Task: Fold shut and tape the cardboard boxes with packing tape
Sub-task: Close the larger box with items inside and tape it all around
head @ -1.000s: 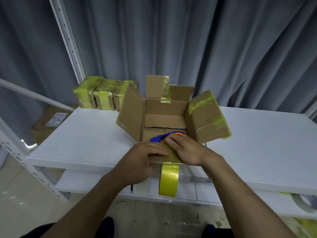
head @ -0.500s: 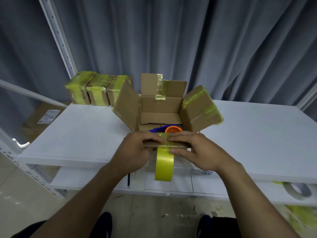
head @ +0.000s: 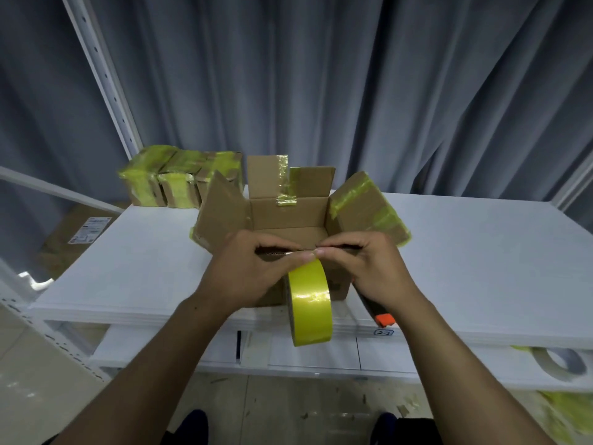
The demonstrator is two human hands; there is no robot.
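Note:
An open brown cardboard box (head: 288,216) stands on the white table (head: 128,268), with old yellow tape on its side and back flaps. My left hand (head: 244,271) and my right hand (head: 369,271) both pinch the near flap (head: 279,252), which shows edge-on between my fingertips. A roll of yellow packing tape (head: 309,303) hangs in front of the box, its strip running up to the flap edge where my fingers meet. The inside bottom of the box is hidden behind the flap and my hands.
A dark tool with an orange tip (head: 383,319) lies on the table edge under my right wrist. Several taped boxes (head: 173,184) sit at the back left. A pale tape roll (head: 558,364) lies on the lower shelf at right. Grey curtains hang behind.
The near flap has come up from lying outward to edge-on, with both hands rising along it. The blue and orange tool seen inside the box is no longer visible there.

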